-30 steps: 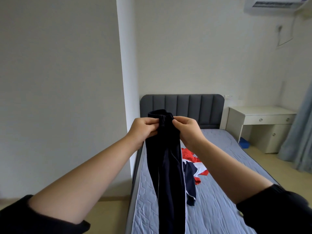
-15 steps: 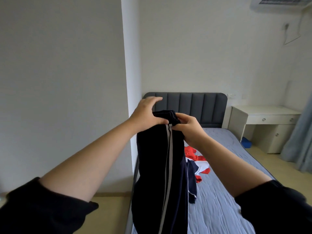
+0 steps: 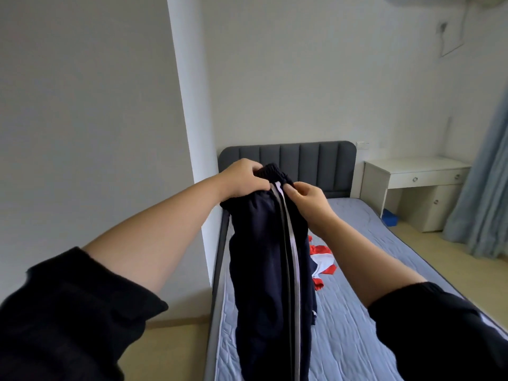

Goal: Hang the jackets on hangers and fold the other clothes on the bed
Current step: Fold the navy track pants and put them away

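Dark navy track trousers [image 3: 264, 270] with white side stripes hang in the air over the bed, held by the elastic waistband. My left hand [image 3: 243, 178] grips the waistband from the left. My right hand [image 3: 309, 198] pinches it at the stripe on the right. The legs drop down out of the bottom of the frame. On the grey-blue mattress [image 3: 357, 312] behind them lies a red, white and navy garment [image 3: 323, 264], partly hidden by the trousers.
The bed has a dark grey padded headboard [image 3: 316, 158] against the far wall. A white desk with drawers [image 3: 417, 180] stands to its right, a blue object [image 3: 390, 217] on the floor under it. A pale blue curtain [image 3: 483, 188] hangs at far right. A white wall corner [image 3: 189, 133] flanks the bed's left side.
The trousers have been turned so the white stripes face me. My left hand moved over the waistband and closed on it. My view dipped and shifted left.
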A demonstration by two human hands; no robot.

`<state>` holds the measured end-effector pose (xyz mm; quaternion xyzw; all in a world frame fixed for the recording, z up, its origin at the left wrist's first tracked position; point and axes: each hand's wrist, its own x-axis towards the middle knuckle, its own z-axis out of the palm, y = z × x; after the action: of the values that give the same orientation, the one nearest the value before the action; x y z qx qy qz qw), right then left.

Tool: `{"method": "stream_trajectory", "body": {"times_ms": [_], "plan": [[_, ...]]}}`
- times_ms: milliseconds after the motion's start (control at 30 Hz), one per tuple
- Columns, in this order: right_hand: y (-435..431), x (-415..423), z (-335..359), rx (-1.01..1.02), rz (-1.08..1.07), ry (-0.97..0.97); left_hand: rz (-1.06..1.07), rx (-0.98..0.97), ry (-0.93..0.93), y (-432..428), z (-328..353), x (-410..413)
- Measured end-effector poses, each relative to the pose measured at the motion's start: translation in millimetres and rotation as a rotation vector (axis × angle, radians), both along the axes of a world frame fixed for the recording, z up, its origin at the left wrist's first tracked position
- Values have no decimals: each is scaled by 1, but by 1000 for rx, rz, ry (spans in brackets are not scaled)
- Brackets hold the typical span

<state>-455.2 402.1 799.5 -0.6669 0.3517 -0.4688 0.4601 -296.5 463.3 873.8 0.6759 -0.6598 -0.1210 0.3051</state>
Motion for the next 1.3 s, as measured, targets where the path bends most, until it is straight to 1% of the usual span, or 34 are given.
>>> {"method": "stream_trajectory", "body": {"times_ms": [33, 100, 133, 167, 200, 300, 400, 500, 567, 633, 733, 833, 900, 967, 1067, 1167, 1300], "plan": [[-3, -9, -7, 67, 39, -5, -1, -8, 71, -7, -1, -6], [-11, -28, -23, 287, 114, -41, -1, -17, 203, -24, -5, -20], [-19, -36, -31, 376, 103, -56, 6, -27, 255, -33, -9, -29], [-28, -43, -36, 414, 51, -58, 16, -35, 299, -42, -13, -40], [-40, -48, -39, 396, -32, -48, 23, -40, 342, -52, -18, -52], [-75, -73, -35, 255, -322, 31, 22, -52, 507, -86, -34, -95], [-110, -116, -22, 129, -513, 191, 19, -59, 714, -119, -48, -137], [-139, -152, -8, -28, -626, 406, 22, -65, 894, -140, -63, -168], [-148, -160, -6, -113, -648, 520, 31, -43, 978, -146, -76, -174], [-152, -158, -13, -146, -640, 599, 37, -5, 1022, -146, -91, -167], [-150, -137, -43, -97, -571, 643, 83, 50, 1015, -137, -121, -142], [-139, -97, -87, -60, -469, 723, 161, 101, 1003, -116, -166, -103], [-132, -63, -125, -52, -394, 772, 212, 137, 994, -98, -203, -71], [-131, -24, -175, -77, -285, 820, 303, 138, 945, -81, -249, -39], [-129, 30, -280, -98, -112, 896, 475, 176, 767, -55, -346, 8], [-114, 60, -410, -80, -22, 1019, 605, 271, 622, -26, -474, 44], [-81, 75, -576, -58, 127, 1114, 653, 392, 532, 6, -634, 66]]}}
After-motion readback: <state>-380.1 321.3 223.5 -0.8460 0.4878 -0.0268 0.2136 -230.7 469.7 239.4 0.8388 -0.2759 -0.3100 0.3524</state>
